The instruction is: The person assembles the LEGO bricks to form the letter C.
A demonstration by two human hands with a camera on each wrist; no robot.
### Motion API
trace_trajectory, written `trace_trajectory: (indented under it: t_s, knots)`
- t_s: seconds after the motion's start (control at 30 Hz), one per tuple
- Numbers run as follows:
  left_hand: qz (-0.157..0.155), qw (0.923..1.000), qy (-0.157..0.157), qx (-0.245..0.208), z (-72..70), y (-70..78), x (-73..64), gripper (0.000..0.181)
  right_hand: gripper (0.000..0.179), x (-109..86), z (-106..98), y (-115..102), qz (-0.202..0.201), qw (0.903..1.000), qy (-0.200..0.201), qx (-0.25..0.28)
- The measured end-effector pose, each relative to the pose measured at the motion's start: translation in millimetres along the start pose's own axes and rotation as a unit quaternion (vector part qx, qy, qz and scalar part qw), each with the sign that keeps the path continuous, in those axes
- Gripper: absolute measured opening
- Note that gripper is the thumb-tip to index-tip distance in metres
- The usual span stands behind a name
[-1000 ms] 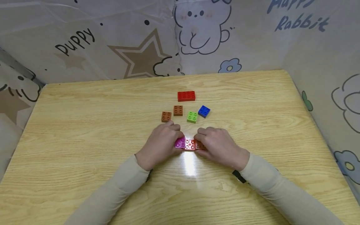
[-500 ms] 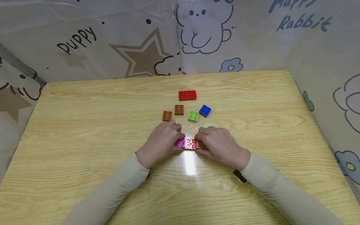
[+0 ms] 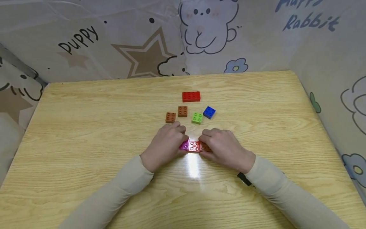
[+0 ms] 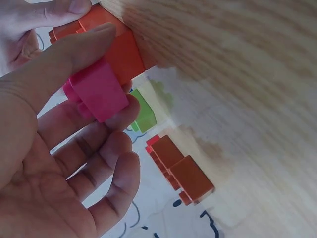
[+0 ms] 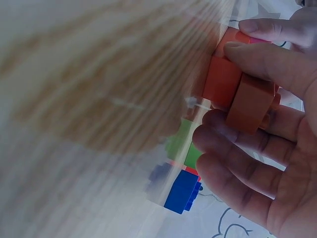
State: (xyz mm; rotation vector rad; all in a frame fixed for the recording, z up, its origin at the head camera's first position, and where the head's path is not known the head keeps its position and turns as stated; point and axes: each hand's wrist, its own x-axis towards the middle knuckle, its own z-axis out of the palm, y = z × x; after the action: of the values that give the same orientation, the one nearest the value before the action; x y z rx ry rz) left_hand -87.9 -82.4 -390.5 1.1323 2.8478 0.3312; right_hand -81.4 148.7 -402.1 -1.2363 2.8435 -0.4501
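Near the middle of the table, an orange-red brick [image 3: 194, 146] shows its bare studs between my two hands. My left hand [image 3: 167, 143] pinches a magenta brick [image 4: 99, 93] at the left end, the thumb reaching onto the orange-red side. At the right end, a brown brick [image 5: 251, 104] is pinched by my right hand [image 3: 224, 148], whose thumb also lies along the orange-red brick. Both end bricks sit on top of the orange-red one. In the head view, the fingers hide parts of the magenta and brown bricks.
Beyond the hands lie two loose brown bricks [image 3: 182, 111], a lime green brick [image 3: 197, 118] and a blue brick [image 3: 209, 112]. Farther back is a long red brick [image 3: 191, 96]. Printed cloth [image 3: 128, 38] lines the table's back and sides.
The head view has shifted slightly. Both hands keep their grip on the bricks, and the loose bricks stay where they were.
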Motion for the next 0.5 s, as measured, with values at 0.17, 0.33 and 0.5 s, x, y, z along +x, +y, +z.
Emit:
trace_trajectory:
  t_s: [0.17, 0.33, 0.5]
  knots:
    - [-0.004, 1.0000, -0.006, 0.003, -1.2, 0.5, 1.4, 0.030, 0.028, 0.5, 0.0, 1.0, -0.001, 1.0000, 0.001, -0.004]
    - [-0.011, 0.9997, -0.001, -0.020, 0.8, -2.0, -0.2, 0.031, 0.027, 0.8, 0.2, 0.4, 0.000, 1.0000, 0.003, 0.000]
    - [-0.019, 0.9984, 0.008, -0.053, 4.8, -4.4, -2.1, 0.031, 0.026, 0.7, 1.0, -0.4, 0.003, 1.0000, 0.001, 0.003]
